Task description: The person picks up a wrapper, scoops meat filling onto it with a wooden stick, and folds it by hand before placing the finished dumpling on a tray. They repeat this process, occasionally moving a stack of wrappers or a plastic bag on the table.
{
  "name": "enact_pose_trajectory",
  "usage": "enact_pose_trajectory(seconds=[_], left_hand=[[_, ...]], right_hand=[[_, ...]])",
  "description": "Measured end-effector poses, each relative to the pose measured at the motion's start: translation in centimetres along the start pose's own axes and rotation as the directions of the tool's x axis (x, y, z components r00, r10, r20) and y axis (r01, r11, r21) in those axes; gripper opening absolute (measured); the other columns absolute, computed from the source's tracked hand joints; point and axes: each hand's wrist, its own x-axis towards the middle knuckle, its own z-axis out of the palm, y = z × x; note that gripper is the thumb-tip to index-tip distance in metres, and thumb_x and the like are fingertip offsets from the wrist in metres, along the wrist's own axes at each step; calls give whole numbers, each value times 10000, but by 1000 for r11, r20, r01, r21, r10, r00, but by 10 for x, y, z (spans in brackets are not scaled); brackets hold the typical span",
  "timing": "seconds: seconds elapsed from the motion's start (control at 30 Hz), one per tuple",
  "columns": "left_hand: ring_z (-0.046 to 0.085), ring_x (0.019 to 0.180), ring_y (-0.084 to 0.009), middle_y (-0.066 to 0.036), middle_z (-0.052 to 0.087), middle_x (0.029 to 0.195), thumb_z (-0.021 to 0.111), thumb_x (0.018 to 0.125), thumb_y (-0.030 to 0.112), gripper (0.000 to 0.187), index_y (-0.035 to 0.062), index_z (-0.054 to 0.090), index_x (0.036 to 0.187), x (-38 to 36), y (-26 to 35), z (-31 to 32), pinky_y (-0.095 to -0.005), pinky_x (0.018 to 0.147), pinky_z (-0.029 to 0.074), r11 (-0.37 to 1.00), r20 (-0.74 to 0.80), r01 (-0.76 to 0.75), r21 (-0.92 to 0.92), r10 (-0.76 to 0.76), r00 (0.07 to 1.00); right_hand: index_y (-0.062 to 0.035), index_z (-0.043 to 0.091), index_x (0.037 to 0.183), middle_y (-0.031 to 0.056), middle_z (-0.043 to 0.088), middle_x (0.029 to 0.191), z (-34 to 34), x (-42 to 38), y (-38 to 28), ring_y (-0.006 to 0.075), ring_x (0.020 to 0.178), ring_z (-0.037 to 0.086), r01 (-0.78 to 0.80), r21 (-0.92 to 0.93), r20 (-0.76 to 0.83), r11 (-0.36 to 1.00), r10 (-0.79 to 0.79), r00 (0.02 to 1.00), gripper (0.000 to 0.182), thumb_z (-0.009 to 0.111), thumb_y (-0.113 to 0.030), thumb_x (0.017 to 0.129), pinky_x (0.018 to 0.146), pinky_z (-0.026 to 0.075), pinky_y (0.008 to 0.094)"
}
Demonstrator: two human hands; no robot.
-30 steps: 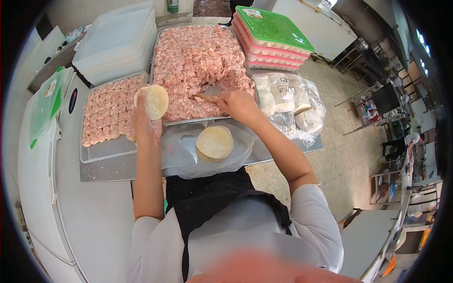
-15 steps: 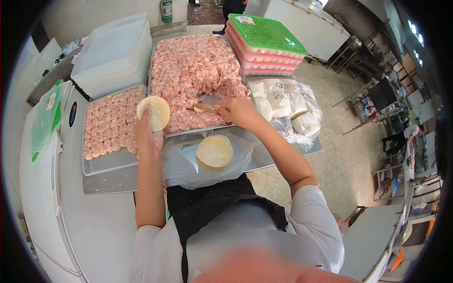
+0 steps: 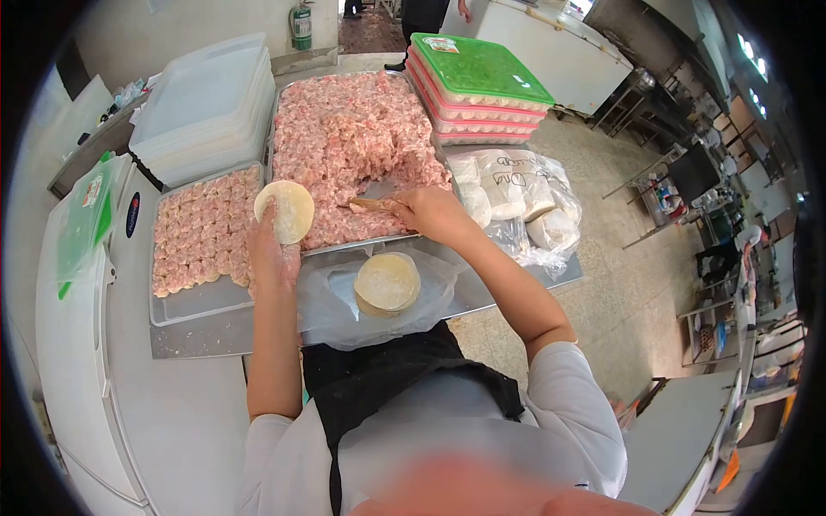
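A round dough wrapper rests on the fingers of my left hand, beside the filled tray's right edge. My right hand is closed round a flat wooden spatula, its tip at the raw ground meat near the front of a large metal tray. Left of my left hand, a clear plastic tray bears rows of open-topped, meat-filled dumplings. Below the meat tray, a stack of round wrappers lies on a plastic sheet.
Stacked translucent trays stand at the back left. Pink trays under a green lid are stacked at the back right. A clear bag of white packs lies right of the meat. Another person stands beyond the table.
My right hand has shifted slightly left and down with the spatula over the meat. The wrapper in my left hand appears slightly lower and to the right. The view has shifted a little too.
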Motion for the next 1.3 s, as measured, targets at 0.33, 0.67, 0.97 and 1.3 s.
enact_pose_trajectory(seconds=[0.33, 0.67, 0.97, 1.3], left_hand=[[604, 1049, -263, -169, 583, 1162, 547, 938, 103, 324, -56, 482, 1214, 0, 1, 0, -378, 876, 526, 1000, -30, -8, 18, 8, 1000], [553, 1141, -299, -183, 558, 1221, 500, 945, 114, 365, -71, 451, 1256, -10, -1, 9, -413, 985, 463, 999, 30, -32, 1, 32, 999], [574, 1108, -280, -172, 581, 1181, 535, 926, 98, 344, -52, 465, 1228, -17, -20, 12, -386, 949, 481, 997, 93, -27, -76, 34, 995], [569, 1104, -255, -153, 559, 1189, 533, 925, 88, 324, -32, 467, 1219, -15, -15, 15, -389, 931, 487, 995, -9, -47, -93, 46, 999]], right_hand=[[-58, 645, 803, 163, 642, 717, -10, -9, -10, 346, 720, 644, 62, -117, -34, 991, -67, 997, 234, 577, -274, 862, 639, 509, 464], [-31, 646, 710, 157, 641, 675, -25, -30, -10, 314, 651, 660, 54, -308, -55, 950, -74, 996, 142, 551, -119, 769, 550, 518, 412], [-41, 641, 721, 150, 639, 670, -16, -39, -19, 304, 640, 658, 75, -345, -59, 936, -101, 993, 112, 549, -90, 761, 536, 517, 407], [-39, 642, 711, 157, 645, 686, -25, -36, -29, 302, 650, 661, 33, -309, -36, 951, -46, 998, 113, 550, -80, 762, 561, 526, 402]])
